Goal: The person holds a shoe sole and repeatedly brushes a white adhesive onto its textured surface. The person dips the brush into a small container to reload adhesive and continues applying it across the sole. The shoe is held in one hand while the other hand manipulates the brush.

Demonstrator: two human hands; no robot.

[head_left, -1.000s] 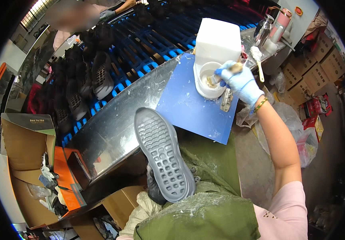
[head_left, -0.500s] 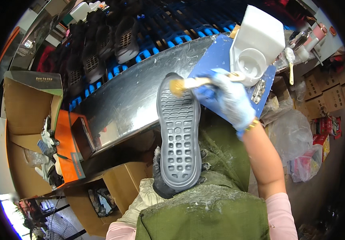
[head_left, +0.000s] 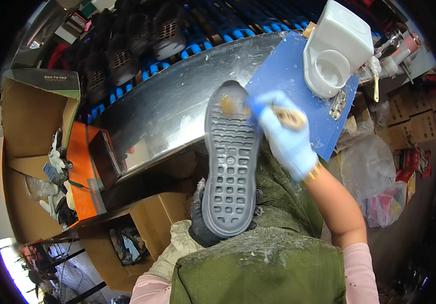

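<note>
At frame centre, a grey shoe sole (head_left: pixel 229 167) is being propped tread-up by the mostly hidden left hand (head_left: pixel 205 230), while a brush (head_left: pixel 283 115), gripped in the gloved right hand (head_left: pixel 286 137), is being worked across the toe; even, thin strokes to the edges are probably called for.

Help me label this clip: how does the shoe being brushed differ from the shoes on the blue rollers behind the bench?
The held shoe is turned sole up, its grey tread facing the camera; the shoes on the rollers stand upright, dark uppers showing. The held shoe is touched at the toe by the brush in the gloved right hand; no hand touches the roller shoes. The held shoe is single; those stand in a group. All look dark.
</note>
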